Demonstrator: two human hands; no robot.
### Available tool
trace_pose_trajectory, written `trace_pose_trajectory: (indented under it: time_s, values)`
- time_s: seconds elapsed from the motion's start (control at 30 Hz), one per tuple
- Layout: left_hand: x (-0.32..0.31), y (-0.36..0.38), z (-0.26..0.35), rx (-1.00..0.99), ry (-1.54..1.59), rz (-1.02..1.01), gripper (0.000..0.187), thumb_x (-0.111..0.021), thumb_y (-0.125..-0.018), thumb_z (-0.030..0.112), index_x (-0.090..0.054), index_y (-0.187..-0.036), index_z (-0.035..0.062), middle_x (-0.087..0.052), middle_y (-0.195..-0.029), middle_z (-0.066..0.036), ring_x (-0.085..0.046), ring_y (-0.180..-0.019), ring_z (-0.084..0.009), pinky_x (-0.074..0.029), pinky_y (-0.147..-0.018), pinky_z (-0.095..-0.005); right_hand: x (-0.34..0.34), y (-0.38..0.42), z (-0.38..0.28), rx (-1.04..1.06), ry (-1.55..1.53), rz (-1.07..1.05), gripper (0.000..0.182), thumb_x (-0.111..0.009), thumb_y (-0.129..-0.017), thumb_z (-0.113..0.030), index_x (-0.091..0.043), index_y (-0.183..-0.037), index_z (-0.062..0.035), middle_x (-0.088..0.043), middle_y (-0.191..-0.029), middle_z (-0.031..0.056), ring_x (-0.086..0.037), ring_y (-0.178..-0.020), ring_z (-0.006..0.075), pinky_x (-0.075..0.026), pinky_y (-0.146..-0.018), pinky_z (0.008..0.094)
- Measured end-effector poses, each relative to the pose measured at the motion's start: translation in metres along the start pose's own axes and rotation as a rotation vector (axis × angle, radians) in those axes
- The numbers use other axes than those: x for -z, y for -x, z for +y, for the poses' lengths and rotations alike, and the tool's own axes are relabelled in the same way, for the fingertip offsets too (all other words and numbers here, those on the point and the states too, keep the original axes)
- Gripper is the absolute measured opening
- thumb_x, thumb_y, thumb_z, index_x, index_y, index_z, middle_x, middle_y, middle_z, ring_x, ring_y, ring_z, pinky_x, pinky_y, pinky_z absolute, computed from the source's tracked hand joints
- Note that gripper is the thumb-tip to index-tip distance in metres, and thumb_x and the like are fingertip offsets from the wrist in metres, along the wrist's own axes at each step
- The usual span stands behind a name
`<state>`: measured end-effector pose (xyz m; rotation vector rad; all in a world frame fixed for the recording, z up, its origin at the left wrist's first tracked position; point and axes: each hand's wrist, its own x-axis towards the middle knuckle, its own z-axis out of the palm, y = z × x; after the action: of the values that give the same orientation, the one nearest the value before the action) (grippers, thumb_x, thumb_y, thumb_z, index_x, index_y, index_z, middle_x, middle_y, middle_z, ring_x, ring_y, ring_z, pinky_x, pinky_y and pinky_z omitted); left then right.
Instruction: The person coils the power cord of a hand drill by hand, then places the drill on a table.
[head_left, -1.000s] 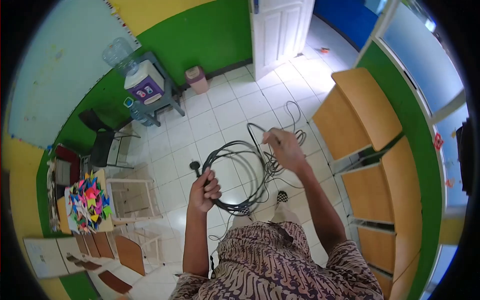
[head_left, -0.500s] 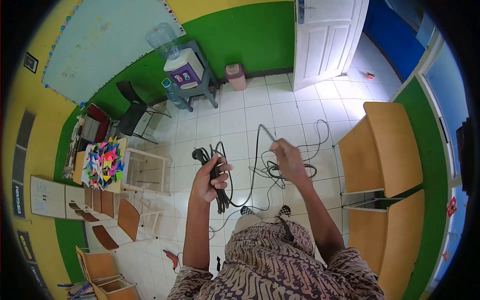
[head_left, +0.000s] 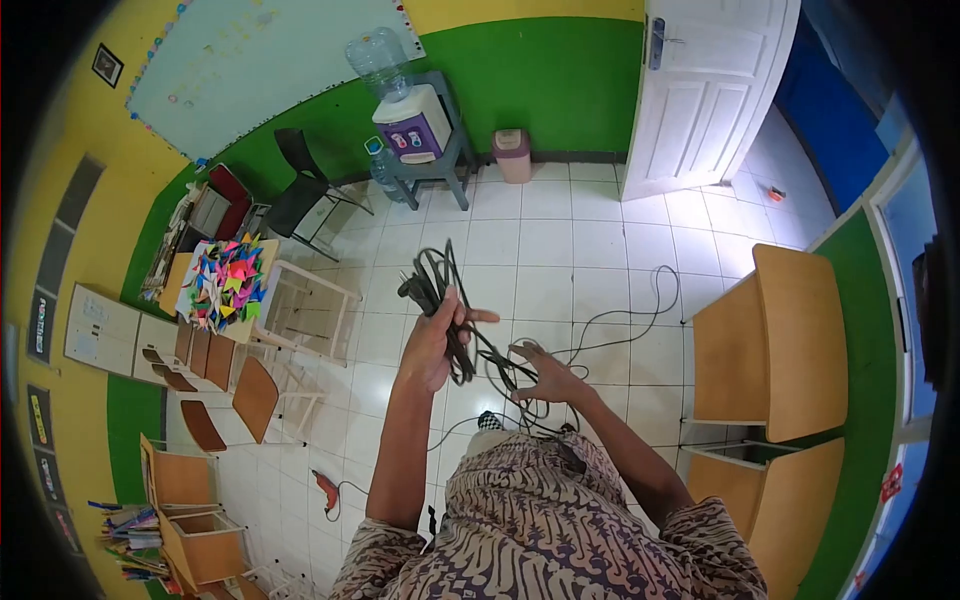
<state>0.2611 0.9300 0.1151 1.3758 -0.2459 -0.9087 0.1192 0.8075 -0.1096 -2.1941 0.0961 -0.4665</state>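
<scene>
Bunched loops of a black cable (head_left: pixel 459 362) hang from my left hand (head_left: pixel 435 342), whose fingers are wrapped round them, with the forefinger stretched out to the right. The cable's plug sticks out above the thumb. Just to the right, my right hand (head_left: pixel 545 377) is beside more tangled loops, its thumb and fingers spread apart. From the tangle a thinner stretch of cable (head_left: pixel 640 312) curves over the white tiled floor on the right.
Wooden desks (head_left: pixel 728 355) stand at the right. A table with colourful folded paper (head_left: pixel 228 285) and chairs are at the left. Behind are a water dispenser (head_left: pixel 412 125), a pink bin (head_left: pixel 511 157) and an open white door (head_left: pixel 700 100). An orange tool (head_left: pixel 325 490) lies on the floor.
My right hand has moved down and left, closer to my left hand, and its fingers have opened. The loose loops have shifted toward my left hand. The view has turned slightly.
</scene>
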Motion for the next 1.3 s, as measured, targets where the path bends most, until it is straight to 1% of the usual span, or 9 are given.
trace_pose_trajectory:
  time_s: [0.07,0.13,0.27,0.53,0.7,0.83,0.97,1.13,1.3]
  values:
    - [0.001,-0.006,0.009,-0.101,-0.072,-0.014,0.042,-0.048,-0.098,0.045,-0.043,-0.068,0.0152,-0.062,-0.078,-0.009,-0.047,-0.069,-0.0100,-0.037,-0.064,-0.0231,-0.008,0.000,0.016,0.064,0.054,0.128,0.053,-0.078,-0.074,-0.030,-0.059,-0.112,0.0023,-0.067,-0.090,0.0140,-0.066,-0.079,0.0221,-0.052,-0.072,0.0370]
    - [0.014,-0.010,0.021,-0.170,-0.156,0.029,0.044,-0.045,-0.099,0.042,-0.042,-0.065,0.0148,-0.063,-0.085,-0.010,-0.052,-0.079,-0.0121,-0.038,-0.067,-0.0258,-0.006,-0.008,0.013,-0.544,-0.478,-0.356,0.054,-0.078,-0.074,-0.026,-0.060,-0.114,0.0051,-0.068,-0.088,0.0124,-0.067,-0.075,0.0197,-0.053,-0.067,0.0340]
    - [0.036,-0.005,0.058,-0.207,0.194,0.021,0.045,-0.045,-0.099,0.045,-0.040,-0.066,0.0152,-0.054,-0.071,-0.002,-0.051,-0.068,-0.0159,-0.043,-0.068,-0.0301,0.013,-0.032,-0.007,-0.451,-0.904,-0.334,0.034,-0.074,-0.079,-0.019,-0.066,-0.102,0.0057,-0.064,-0.072,0.0062,-0.055,-0.052,0.0116,-0.047,-0.050,0.0253]
    - [0.177,-0.014,0.039,-0.108,0.620,-0.045,0.041,-0.049,-0.097,0.046,-0.044,-0.069,0.0168,-0.031,-0.052,0.009,-0.026,-0.037,-0.0040,-0.025,-0.038,-0.0233,0.179,-0.069,-0.014,-0.501,-1.022,0.426,0.033,-0.055,-0.090,-0.029,-0.065,-0.088,0.0023,-0.029,-0.049,-0.0076,-0.025,-0.039,0.0046,-0.020,-0.038,0.0207]
    - [0.244,-0.008,0.019,-0.167,0.837,0.061,0.040,-0.052,-0.096,0.044,-0.045,-0.069,0.0154,-0.032,-0.051,0.008,-0.027,-0.037,-0.0052,-0.026,-0.038,-0.0233,0.247,-0.067,-0.023,-0.441,-1.009,0.608,0.034,-0.060,-0.092,-0.030,-0.062,-0.091,0.0033,-0.062,-0.086,0.0115,-0.062,-0.066,0.0178,-0.055,-0.062,0.0361]
    - [0.259,-0.008,0.013,-0.210,0.801,0.160,0.040,-0.054,-0.095,0.044,-0.045,-0.068,0.0151,-0.033,-0.050,0.008,-0.028,-0.036,-0.0052,-0.026,-0.037,-0.0231,0.244,-0.071,-0.039,-0.521,-0.715,0.478,0.033,-0.059,-0.091,-0.027,-0.060,-0.094,0.0061,-0.063,-0.093,0.0151,-0.066,-0.082,0.0212,-0.058,-0.071,0.0352]
    - [0.279,-0.001,0.015,-0.251,0.845,0.162,0.041,-0.054,-0.095,0.044,-0.044,-0.066,0.0158,-0.032,-0.050,0.008,-0.027,-0.036,-0.0047,-0.026,-0.036,-0.0224,0.282,-0.055,0.014,-0.598,-0.976,0.874,0.027,-0.053,-0.089,-0.015,-0.059,-0.103,0.0064,-0.057,-0.076,0.0026,-0.032,-0.045,0.0048,-0.026,-0.037,0.0208]
    - [0.224,-0.007,0.019,-0.176,0.731,0.229,0.042,-0.053,-0.095,0.047,-0.044,-0.065,0.0187,-0.029,-0.051,0.009,-0.023,-0.037,-0.0037,-0.022,-0.035,-0.0209,0.198,-0.086,-0.130,-0.585,-0.580,-0.061,0.046,-0.052,-0.085,-0.011,-0.047,-0.126,0.0101,-0.059,-0.073,0.0101,-0.041,-0.044,0.0079,-0.032,-0.035,0.0224]
    - [0.145,-0.023,-0.001,-0.083,0.717,0.080,0.042,-0.050,-0.096,0.048,-0.042,-0.067,0.0187,-0.029,-0.051,0.009,-0.022,-0.037,-0.0037,-0.022,-0.036,-0.0209,0.149,-0.121,-0.121,-0.474,-0.906,0.008,0.059,-0.056,-0.084,-0.011,-0.038,-0.138,0.0040,-0.062,-0.075,0.0170,-0.052,-0.051,0.0112,-0.044,-0.040,0.0248]
